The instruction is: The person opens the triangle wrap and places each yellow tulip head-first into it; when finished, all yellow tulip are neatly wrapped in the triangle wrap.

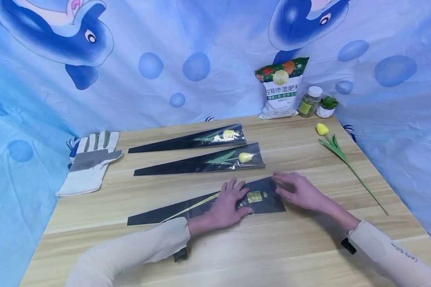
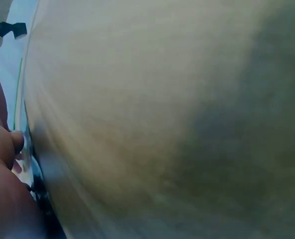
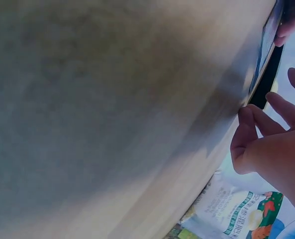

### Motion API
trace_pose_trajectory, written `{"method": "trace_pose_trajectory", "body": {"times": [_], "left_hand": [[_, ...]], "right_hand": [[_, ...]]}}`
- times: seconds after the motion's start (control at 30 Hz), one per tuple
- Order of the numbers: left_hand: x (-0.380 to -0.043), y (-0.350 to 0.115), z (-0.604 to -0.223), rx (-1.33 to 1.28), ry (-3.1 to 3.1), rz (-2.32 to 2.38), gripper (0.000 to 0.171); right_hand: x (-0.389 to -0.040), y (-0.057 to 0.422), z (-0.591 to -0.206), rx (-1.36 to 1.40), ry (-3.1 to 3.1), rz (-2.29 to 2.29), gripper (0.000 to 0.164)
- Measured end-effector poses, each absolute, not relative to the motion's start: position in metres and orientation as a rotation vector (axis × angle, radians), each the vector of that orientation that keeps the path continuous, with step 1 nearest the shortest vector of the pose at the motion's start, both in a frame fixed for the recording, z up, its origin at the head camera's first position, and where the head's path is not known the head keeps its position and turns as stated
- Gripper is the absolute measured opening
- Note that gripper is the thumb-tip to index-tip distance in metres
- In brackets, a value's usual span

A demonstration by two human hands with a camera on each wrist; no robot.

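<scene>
A black tapered flower sleeve (image 1: 273, 199) with a gold label and a gold stripe lies flat on the table. My left hand (image 1: 230, 203) rests on its middle with fingers spread, covering part of it. At the wide right end, my right hand (image 1: 301, 191) has its fingertips at the upper corner; the thumb stands apart from them. The right wrist view shows these bent fingers (image 3: 266, 122) at the sleeve's edge. Behind lie two more sleeves, a nearer one (image 1: 179, 166) and a farther one (image 1: 169, 144), each with a yellow tulip inside. One loose yellow tulip (image 1: 344, 157) lies to the right.
White-and-grey work gloves (image 1: 89, 161) lie at the left. At the back right stand a fertilizer bag (image 1: 281, 93), a white-capped jar (image 1: 309, 103) and a small potted plant (image 1: 327, 107). A blue dolphin-print curtain (image 1: 215, 36) hangs around the wooden table (image 1: 237, 255).
</scene>
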State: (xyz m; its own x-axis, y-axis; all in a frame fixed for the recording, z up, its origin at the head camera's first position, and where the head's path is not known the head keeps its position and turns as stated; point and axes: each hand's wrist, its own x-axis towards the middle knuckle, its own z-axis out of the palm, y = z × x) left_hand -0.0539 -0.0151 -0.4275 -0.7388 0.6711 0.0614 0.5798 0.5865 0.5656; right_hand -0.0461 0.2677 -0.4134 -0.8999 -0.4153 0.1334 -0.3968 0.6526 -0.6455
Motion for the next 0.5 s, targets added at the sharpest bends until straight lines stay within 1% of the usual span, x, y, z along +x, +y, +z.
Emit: {"method": "trace_pose_trajectory", "body": {"times": [0.2, 0.5], "left_hand": [[-0.062, -0.011, -0.431, 1.058, 2.679, 0.913, 0.057], [-0.07, -0.007, -0.435, 1.021, 2.748, 0.934, 0.049]], "right_hand": [[-0.045, 0.27, -0.418, -0.674, 2.846, -1.158, 0.044], [-0.047, 0.272, -0.422, -0.515, 2.825, -1.25, 0.04]]}}
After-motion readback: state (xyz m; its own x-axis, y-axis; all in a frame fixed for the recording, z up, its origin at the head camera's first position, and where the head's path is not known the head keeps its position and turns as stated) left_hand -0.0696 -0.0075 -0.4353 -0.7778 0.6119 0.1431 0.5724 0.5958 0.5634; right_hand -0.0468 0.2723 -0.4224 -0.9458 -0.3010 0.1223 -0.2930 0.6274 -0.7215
